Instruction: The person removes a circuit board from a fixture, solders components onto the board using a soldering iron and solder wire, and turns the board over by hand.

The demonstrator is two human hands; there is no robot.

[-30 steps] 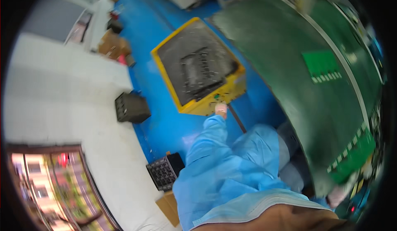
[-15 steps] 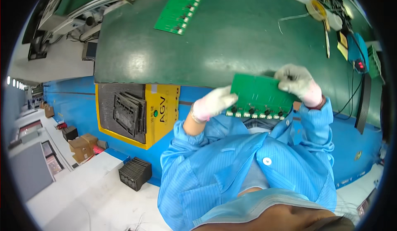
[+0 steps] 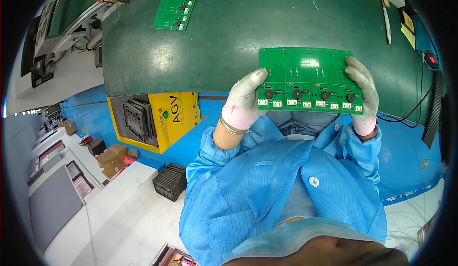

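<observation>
Head view: both gloved hands hold one green circuit board (image 3: pixel 309 79) flat, just over the near edge of the dark green surface (image 3: pixel 229 32). Board = landmark for everything below.

Left hand (image 3: pixel 244 101) at the board's left short edge; fingers (image 3: pixel 253 81) pressed together, pinching that edge, thumb side up against the corner. Metal bracelet at the wrist, blue sleeve pushed back, bare forearm showing. Right hand (image 3: pixel 363 94) at the board's right short edge; fingers (image 3: pixel 357 70) curled over the top face, pinching the edge, a bit spread. Both clamp the board betw. them; board not touching the surface as far as can be told.

Board: a row of small round black parts and a row of white connectors along the side nearest the body.

Up and left of the board, well apart: a 2nd green board (image 3: pixel 177 1) lying on the surface. Up and right: white tool or pen (image 3: pixel 386 23), yellow labels. Right of the board: black cables (image 3: pixel 420 99) hanging off the surface edge. Left and below: yellow cart (image 3: pixel 157 118) on the blue floor, black tray stack (image 3: pixel 170 182) beyond it. Directly below the board: blue smock.
</observation>
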